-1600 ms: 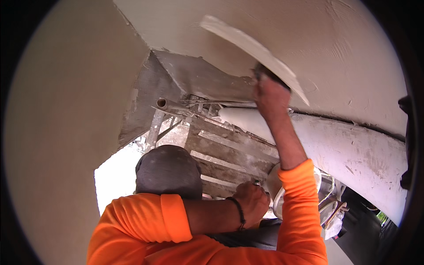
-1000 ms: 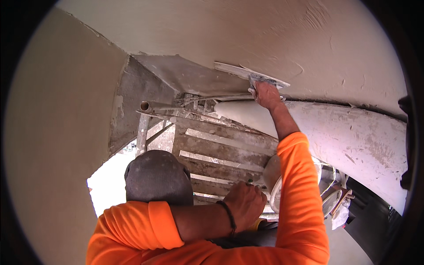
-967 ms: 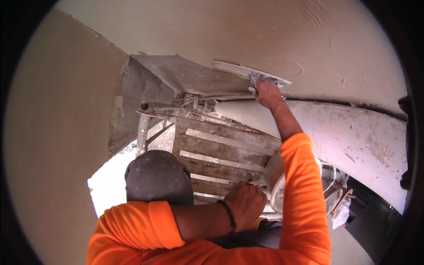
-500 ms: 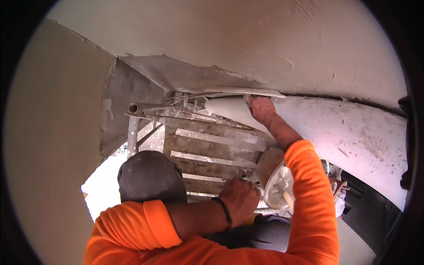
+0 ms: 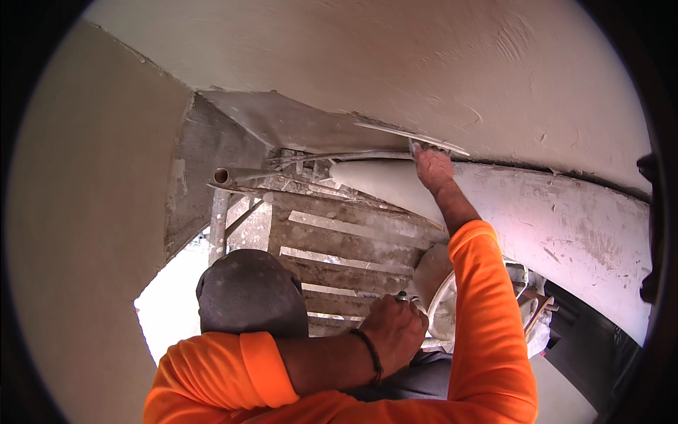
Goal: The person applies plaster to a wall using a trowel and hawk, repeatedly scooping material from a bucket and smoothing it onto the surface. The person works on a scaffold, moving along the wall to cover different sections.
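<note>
My right hand (image 5: 433, 167) reaches far forward, its fingers closed around the grip of a long, thin plastering trowel (image 5: 387, 129). The pale blade rests along the lower part of the plastered wall (image 5: 452, 78), tilted down to the right, just above a dark gap. Lower in the view, my left hand (image 5: 395, 326) is closed in front of my body, a dark band at its wrist. A small dark green tip pokes out above its fingers; the rest of what it grips is hidden. Beside it stands a bucket (image 5: 443, 311) with whitish material inside, partly behind my right sleeve.
A slatted wooden platform (image 5: 346, 240) lies below, with a metal scaffold pipe (image 5: 223, 176) at its left end. A curved white surface (image 5: 551, 212) runs to the right. My grey-clad knee (image 5: 251, 293) is raised at left. A bare grey wall corner (image 5: 212, 159) rises behind.
The trowel has moved up off the joint line onto the wall and now tilts down to the right. My right hand has shifted slightly right with it. My left hand stays closed.
</note>
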Action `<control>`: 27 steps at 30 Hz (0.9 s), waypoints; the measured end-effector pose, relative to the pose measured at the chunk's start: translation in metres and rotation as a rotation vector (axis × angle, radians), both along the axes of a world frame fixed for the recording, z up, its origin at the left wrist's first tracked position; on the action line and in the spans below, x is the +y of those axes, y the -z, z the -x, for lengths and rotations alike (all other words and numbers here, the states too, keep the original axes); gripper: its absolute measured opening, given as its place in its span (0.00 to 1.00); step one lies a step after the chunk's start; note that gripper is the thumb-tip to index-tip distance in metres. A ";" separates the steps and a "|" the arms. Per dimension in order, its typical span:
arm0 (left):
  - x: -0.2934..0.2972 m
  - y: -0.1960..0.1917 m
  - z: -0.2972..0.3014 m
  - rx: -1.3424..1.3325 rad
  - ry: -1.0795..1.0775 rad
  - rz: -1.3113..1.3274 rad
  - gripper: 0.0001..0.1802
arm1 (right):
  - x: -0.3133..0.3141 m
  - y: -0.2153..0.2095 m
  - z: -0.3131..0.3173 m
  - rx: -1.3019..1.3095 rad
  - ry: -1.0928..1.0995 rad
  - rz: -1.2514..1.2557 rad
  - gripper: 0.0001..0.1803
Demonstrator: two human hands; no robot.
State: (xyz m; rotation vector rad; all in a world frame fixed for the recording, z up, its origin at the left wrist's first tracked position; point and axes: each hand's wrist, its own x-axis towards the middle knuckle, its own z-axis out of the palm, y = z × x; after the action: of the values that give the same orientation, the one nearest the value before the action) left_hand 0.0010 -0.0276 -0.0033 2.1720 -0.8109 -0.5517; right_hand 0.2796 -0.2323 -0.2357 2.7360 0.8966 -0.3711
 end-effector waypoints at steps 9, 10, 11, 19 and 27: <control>0.000 0.010 0.000 -0.007 -0.036 0.019 0.06 | 0.063 -0.095 0.019 -0.116 -0.036 -0.274 0.12; 0.000 0.011 0.000 -0.007 -0.030 0.013 0.07 | 0.063 -0.113 0.021 -0.104 -0.015 -0.292 0.12; -0.001 0.011 0.000 -0.010 -0.023 0.006 0.07 | 0.063 -0.132 0.024 -0.136 -0.011 -0.338 0.11; -0.005 0.012 -0.001 -0.091 0.013 0.014 0.09 | 0.029 -0.251 0.046 -0.127 0.229 -0.541 0.18; -0.009 0.010 -0.005 -0.039 0.040 -0.003 0.08 | -0.002 -0.065 0.058 0.169 0.162 -0.032 0.11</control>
State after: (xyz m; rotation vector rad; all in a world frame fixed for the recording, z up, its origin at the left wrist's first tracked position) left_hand 0.0057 -0.0366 -0.0131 2.1796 -0.8767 -0.5328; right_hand 0.2221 -0.2343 -0.1707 2.8488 0.7262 -0.6320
